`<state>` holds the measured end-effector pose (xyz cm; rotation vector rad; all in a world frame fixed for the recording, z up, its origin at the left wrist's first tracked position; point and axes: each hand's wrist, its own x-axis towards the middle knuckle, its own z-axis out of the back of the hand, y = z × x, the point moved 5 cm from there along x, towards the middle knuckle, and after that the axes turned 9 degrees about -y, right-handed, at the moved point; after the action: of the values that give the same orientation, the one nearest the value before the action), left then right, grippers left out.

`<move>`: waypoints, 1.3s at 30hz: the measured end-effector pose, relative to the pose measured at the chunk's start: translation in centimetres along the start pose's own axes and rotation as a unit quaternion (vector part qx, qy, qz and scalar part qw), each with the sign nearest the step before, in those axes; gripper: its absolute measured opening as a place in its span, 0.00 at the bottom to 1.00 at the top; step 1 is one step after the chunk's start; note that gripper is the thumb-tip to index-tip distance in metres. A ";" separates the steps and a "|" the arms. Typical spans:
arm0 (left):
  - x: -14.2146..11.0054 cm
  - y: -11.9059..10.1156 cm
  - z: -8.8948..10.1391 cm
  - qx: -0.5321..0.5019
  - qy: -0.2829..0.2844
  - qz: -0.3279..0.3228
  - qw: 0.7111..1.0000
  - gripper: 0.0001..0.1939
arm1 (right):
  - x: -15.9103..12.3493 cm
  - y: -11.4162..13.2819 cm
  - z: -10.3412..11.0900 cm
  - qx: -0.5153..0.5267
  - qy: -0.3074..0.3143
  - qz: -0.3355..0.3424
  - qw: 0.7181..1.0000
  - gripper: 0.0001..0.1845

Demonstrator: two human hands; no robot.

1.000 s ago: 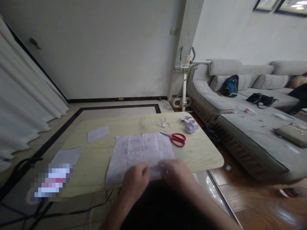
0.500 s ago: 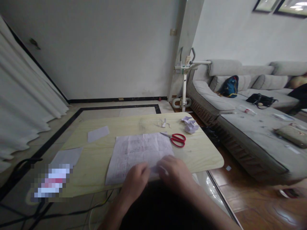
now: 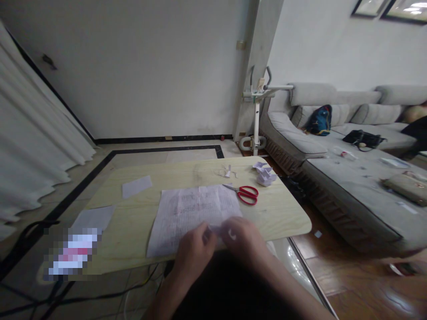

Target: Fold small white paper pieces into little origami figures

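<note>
My left hand (image 3: pixel 196 246) and my right hand (image 3: pixel 243 240) meet at the near edge of the table. Both are closed, pinching a small piece of white paper (image 3: pixel 215 229) between them; my fingers cover most of it. Beneath them lies a large creased sheet with printing (image 3: pixel 196 206). Red-handled scissors (image 3: pixel 247 194) rest just beyond my right hand, their tips touching the sheet's far right corner. Folded paper pieces (image 3: pixel 266 175) sit at the far right corner of the table, and thin paper scraps (image 3: pixel 227 171) lie left of them.
The pale wooden table (image 3: pixel 280 213) also bears a white paper piece (image 3: pixel 136 186) and another sheet (image 3: pixel 95 218) at left, near a blurred-out bright object (image 3: pixel 71 253). A grey sofa (image 3: pixel 353 191) with bags stands at right, where part of a person shows. Cables hang below left.
My left hand has shifted slightly right and closer to my right hand. My right hand has turned a little around the paper. The scissors and other papers have stayed put.
</note>
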<state>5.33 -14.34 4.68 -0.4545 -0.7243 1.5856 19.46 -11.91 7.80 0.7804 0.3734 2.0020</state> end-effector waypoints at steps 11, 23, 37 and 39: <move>0.3 -0.2 -1.2 -0.096 0.006 0.010 0.995 0.13 | 0.1 -0.3 -0.5 -0.058 0.024 -0.062 0.996 0.06; 0.2 -0.3 -0.8 0.039 -0.011 -0.028 0.999 0.12 | 0.0 -0.5 -1.0 -0.069 0.046 -0.044 0.996 0.06; 0.2 -0.4 -0.3 0.099 -0.038 -0.053 0.993 0.12 | -0.1 -0.4 -0.6 -0.082 0.003 -0.044 0.996 0.08; 0.1 -0.4 -0.3 0.096 -0.039 -0.056 0.993 0.12 | -0.1 -0.4 -0.6 -0.079 0.001 -0.044 0.996 0.08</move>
<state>5.75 -14.14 4.77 -0.2081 -0.6389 1.5561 19.34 -11.73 7.12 0.6517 0.2421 1.9231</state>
